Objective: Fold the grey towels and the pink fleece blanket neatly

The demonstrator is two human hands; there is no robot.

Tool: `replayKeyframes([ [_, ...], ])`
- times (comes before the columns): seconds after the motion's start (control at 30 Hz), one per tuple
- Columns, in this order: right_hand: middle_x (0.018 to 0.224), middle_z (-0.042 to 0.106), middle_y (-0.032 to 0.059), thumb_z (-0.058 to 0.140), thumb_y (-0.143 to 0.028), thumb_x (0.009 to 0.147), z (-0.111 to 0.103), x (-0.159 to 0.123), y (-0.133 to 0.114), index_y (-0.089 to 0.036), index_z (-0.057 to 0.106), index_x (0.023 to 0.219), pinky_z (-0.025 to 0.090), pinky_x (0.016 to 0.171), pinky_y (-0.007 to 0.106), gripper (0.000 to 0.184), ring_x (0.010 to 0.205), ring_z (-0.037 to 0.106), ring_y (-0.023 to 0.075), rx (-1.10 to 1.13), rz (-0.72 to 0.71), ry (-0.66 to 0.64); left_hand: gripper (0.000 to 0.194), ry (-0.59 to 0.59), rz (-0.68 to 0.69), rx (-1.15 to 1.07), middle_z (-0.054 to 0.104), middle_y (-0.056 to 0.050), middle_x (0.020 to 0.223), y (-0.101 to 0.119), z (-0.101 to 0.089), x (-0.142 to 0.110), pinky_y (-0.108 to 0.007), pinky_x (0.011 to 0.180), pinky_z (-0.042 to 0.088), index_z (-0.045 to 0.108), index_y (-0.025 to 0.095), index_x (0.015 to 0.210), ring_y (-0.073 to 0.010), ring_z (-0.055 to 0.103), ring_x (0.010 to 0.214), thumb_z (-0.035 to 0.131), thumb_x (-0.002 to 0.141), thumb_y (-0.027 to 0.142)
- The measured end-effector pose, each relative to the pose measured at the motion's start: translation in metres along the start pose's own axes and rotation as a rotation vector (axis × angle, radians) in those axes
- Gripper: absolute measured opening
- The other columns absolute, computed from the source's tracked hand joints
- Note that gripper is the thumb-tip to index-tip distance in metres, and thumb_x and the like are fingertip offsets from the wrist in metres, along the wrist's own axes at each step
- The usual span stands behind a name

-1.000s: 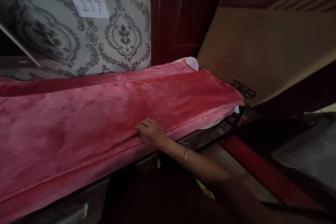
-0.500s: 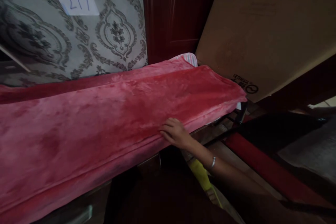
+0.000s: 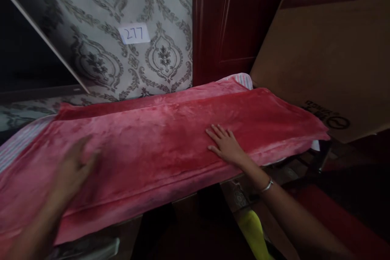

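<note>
A plush red-pink blanket lies folded lengthwise over a long low surface. My right hand, with a silver bangle at its wrist, rests on the blanket right of the middle, palm down with fingers spread. Over the left part of the blanket is my left hand, blurred by motion, its thumb apart from its fingers and nothing seen in it. Whether it touches the cloth I cannot tell. Striped cloth shows from under the blanket at the left end and at the far right corner.
A large cardboard box leans at the right beside a dark red door. On the patterned wall is a paper marked 277. A dark screen stands at upper left. Something yellow lies below the front edge.
My left hand has come into view over the blanket's left part. My right hand has opened from curled fingers near the front edge to spread fingers farther in. The view has turned left.
</note>
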State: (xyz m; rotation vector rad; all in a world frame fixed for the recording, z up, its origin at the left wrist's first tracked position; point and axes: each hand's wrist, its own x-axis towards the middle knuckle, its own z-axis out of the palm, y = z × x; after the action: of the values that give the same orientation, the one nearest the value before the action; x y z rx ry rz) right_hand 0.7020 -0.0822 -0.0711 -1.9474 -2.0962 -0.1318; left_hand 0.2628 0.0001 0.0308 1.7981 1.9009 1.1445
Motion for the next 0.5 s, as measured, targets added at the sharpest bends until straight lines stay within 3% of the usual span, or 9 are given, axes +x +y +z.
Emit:
replayKeyframes([
  [0.1,0.168,0.027,0.0098,0.046,-0.051,0.104,0.012,-0.004,-0.003,-0.029,0.039,0.16,0.024,0.122,0.062,0.06,0.156,0.022,0.0305,-0.02,-0.003,-0.088,0.056,-0.426,0.456,0.106,0.056,-0.006,0.153,0.028,0.061,0.008,-0.046,0.125,0.032,0.062,0.026,0.137,-0.0304,0.048,0.144,0.062,0.088,0.052],
  [0.17,0.169,0.025,0.0089,0.044,-0.052,0.104,0.013,-0.004,-0.004,-0.03,0.037,0.161,0.023,0.123,0.061,0.061,0.157,0.021,0.0296,-0.019,0.005,-0.106,0.065,-0.611,0.677,0.229,0.047,-0.011,0.159,0.055,0.109,0.018,-0.046,0.124,0.032,0.053,0.02,0.148,-0.0297,0.043,0.148,0.052,0.094,0.056],
  [0.27,0.169,0.024,0.0084,0.042,-0.053,0.105,0.01,-0.002,-0.004,-0.03,0.036,0.161,0.021,0.123,0.062,0.061,0.157,0.02,0.0294,-0.008,0.01,-0.12,0.068,-0.643,0.808,0.346,0.036,-0.013,0.166,0.088,0.167,0.034,-0.047,0.126,0.028,0.041,0.019,0.157,-0.0293,0.034,0.153,0.046,0.099,0.053],
  [0.33,0.169,0.023,0.0084,0.042,-0.053,0.105,0.008,-0.002,-0.005,-0.029,0.035,0.161,0.021,0.124,0.061,0.062,0.157,0.02,0.0292,-0.002,0.015,-0.129,0.067,-0.606,0.798,0.422,0.029,-0.013,0.168,0.097,0.193,0.04,-0.053,0.126,0.024,0.037,0.02,0.159,-0.0305,0.028,0.156,0.045,0.1,0.049],
  [0.5,0.169,0.023,0.0081,0.043,-0.053,0.104,0.012,-0.005,-0.007,-0.03,0.035,0.161,0.021,0.123,0.062,0.062,0.157,0.02,0.0293,0.017,0.029,-0.122,0.063,-0.541,0.684,0.592,0.032,-0.013,0.167,0.08,0.219,0.039,-0.059,0.125,0.021,0.036,0.023,0.16,-0.0326,0.026,0.156,0.04,0.103,0.047],
])
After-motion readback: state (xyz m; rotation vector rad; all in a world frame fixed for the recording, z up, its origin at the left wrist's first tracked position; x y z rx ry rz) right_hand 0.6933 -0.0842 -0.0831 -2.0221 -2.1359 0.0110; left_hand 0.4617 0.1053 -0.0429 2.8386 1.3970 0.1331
